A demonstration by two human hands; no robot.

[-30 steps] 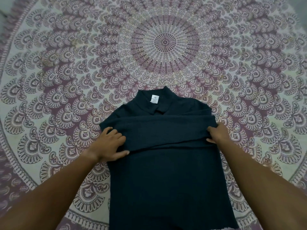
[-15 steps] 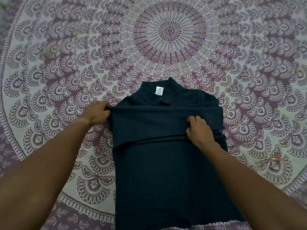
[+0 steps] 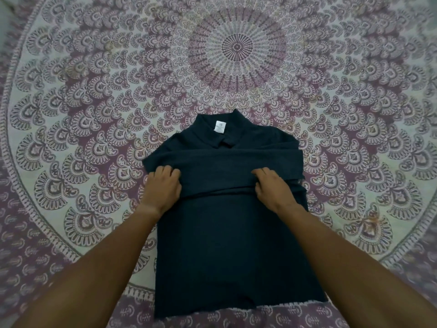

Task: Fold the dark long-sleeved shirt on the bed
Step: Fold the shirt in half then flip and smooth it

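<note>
**Sleeves crossed over the chest: pressing flat before the body fold**

The dark long-sleeved shirt (image 3: 233,235) lies on the bed, on a mandala-patterned bedspread (image 3: 94,114), collar away from the person and hem nearest them. A white neck label (image 3: 220,127) shows inside the collar. Both sleeves appear already folded inward, forming a horizontal sleeve band (image 3: 224,171) across the chest, so the garment is now a narrow rectangle.

The left hand (image 3: 162,188) rests on the band's left end, fingers curled onto the cloth; the right hand (image 3: 272,188) rests right of centre, on the band's lower edge. Neither grip visibly encloses fabric: the palms lie against the shirt with fingers bent. Whether any cloth is pinched beneath the fingertips cannot be told.

Judged step: smoothing and setting the crossed sleeves. Roughly half the folding seems done.

The next move likely calls for taking the shirt at hem or shoulders and bringing one end onto the other, keeping the sleeve band from sliding out sideways.
</note>
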